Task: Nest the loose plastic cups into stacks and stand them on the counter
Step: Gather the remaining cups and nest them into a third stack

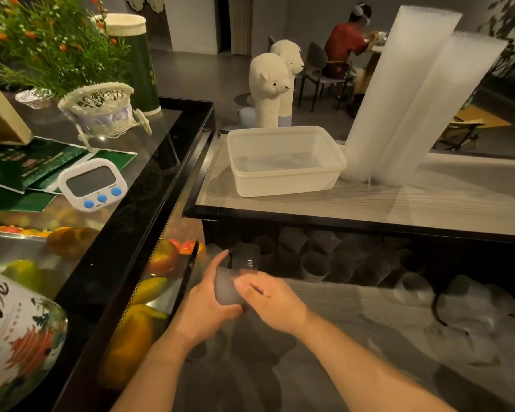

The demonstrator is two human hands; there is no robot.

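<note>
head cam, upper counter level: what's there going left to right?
wicker basket → digital timer → clear plastic tub → two tall cup stacks, standing side by side right of the tub on the counter.

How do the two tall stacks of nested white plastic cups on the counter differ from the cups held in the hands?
The tall stacks of nested white plastic cups stand free on the pale glass-topped counter, leaning; the short frosted cups lie sideways, gripped by the left hand and right hand below it. The tall stacks hold far more cups. Both are translucent plastic.
</note>
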